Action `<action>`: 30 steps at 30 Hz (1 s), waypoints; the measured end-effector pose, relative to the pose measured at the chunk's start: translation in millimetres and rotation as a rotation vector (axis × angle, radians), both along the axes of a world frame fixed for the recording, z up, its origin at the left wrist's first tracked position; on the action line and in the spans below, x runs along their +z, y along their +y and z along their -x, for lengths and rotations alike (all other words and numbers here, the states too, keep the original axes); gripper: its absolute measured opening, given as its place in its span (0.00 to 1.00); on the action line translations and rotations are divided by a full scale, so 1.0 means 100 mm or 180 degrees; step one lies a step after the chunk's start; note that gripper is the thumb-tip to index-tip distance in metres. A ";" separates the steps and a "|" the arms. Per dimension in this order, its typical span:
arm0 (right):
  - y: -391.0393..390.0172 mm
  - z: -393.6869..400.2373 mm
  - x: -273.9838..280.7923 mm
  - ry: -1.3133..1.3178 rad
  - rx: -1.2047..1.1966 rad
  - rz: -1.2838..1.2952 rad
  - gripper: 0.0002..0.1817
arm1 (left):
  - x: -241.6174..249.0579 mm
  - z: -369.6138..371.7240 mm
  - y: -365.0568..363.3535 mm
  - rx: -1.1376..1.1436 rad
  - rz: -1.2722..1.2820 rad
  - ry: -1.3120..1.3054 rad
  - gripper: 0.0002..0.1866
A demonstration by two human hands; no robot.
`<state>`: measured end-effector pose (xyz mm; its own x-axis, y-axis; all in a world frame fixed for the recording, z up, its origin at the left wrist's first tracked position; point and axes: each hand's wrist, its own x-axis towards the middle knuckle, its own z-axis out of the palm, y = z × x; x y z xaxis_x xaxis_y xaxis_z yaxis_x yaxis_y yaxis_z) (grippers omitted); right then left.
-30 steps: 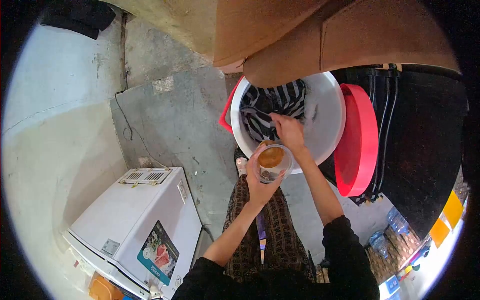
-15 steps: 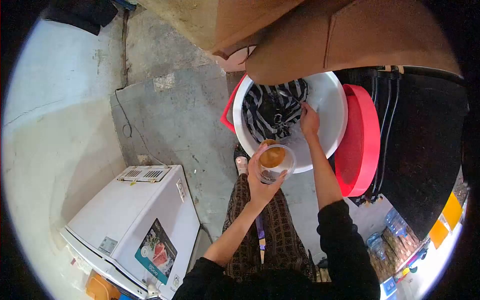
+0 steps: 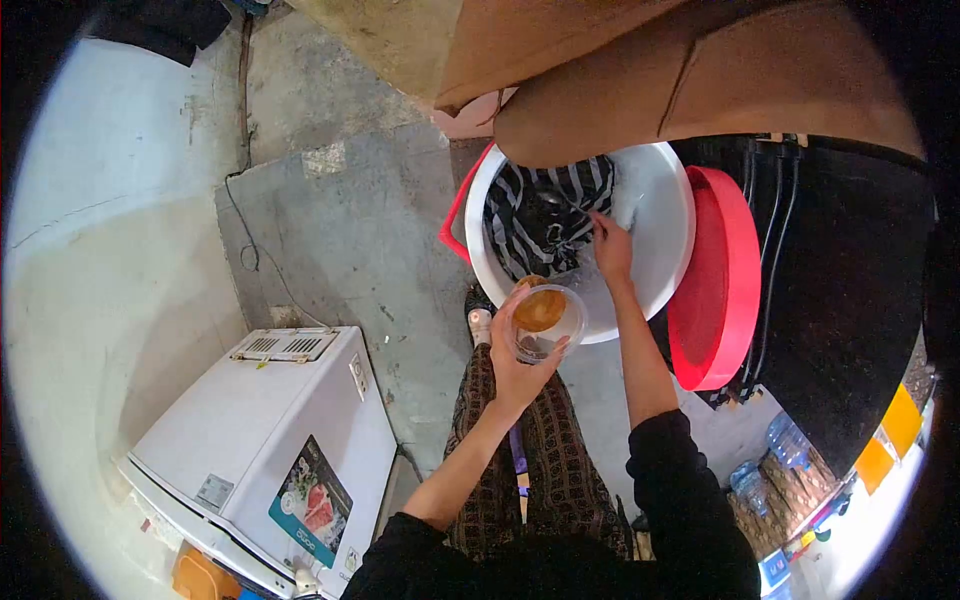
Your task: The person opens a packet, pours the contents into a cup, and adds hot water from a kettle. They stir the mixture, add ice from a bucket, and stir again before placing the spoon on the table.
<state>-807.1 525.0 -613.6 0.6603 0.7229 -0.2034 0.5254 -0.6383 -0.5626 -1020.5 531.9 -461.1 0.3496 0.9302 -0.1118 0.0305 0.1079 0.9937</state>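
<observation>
A clear round plastic tub (image 3: 572,318) with something brown showing in it is in my left hand (image 3: 515,375), fingers wrapped round its sides. It is held just in front of the white bucket's near rim. Inside the white bucket (image 3: 668,220) lies a black-and-white striped plastic bag (image 3: 507,225). My right hand (image 3: 612,248) reaches over the bag, fingers closed on the thin handle of what looks like a spoon (image 3: 549,200). The spoon's far end is over the bag's dark middle; its outline is not sharp.
A red round lid (image 3: 715,290) leans at the bucket's right, beside a black surface (image 3: 830,270). A brown cloth (image 3: 600,80) overhangs the bucket's far side. On the left stands a white freezer (image 3: 280,420). Water bottles (image 3: 790,442) are at lower right.
My right hand has shifted slightly left and down over the bag, with the spoon in it. The tub in my left hand has moved a little left.
</observation>
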 end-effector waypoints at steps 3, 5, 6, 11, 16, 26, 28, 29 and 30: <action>0.06 0.08 -0.01 -0.0436 0.0342 0.0404 0.12 | -0.02 0.00 0.04 -0.0149 -0.0146 0.0113 0.44; 0.09 0.10 -0.04 -0.0511 0.0449 0.0402 0.12 | -0.01 -0.01 0.06 -0.0164 -0.0133 0.0087 0.44; 0.13 0.10 -0.02 -0.0259 0.0470 0.0217 0.13 | -0.01 0.00 0.06 -0.0161 -0.0173 0.0081 0.44; 0.20 0.10 0.11 -0.0540 0.0262 -0.0219 0.13 | -0.02 0.01 0.07 -0.0100 -0.0091 -0.0011 0.44; 0.11 -0.08 -0.18 -0.0434 -0.0075 0.0357 0.12 | -0.01 0.03 0.08 -0.0010 -0.0138 -0.0004 0.44; 0.05 -0.09 -0.11 0.0182 0.0461 0.0015 0.12 | -0.06 0.05 0.06 -0.0040 -0.0006 -0.0097 0.45; 0.07 -0.02 -0.05 0.0094 0.0428 0.0472 0.12 | -0.05 0.07 0.08 -0.0108 -0.0063 0.0138 0.45; 0.09 0.03 -0.04 0.0096 0.0424 0.0472 0.12 | -0.05 0.07 0.09 -0.0112 -0.0064 0.0139 0.45; 0.09 0.09 -0.06 -0.0074 0.0495 0.0300 0.11 | -0.04 0.07 0.10 -0.0093 -0.0065 0.0143 0.45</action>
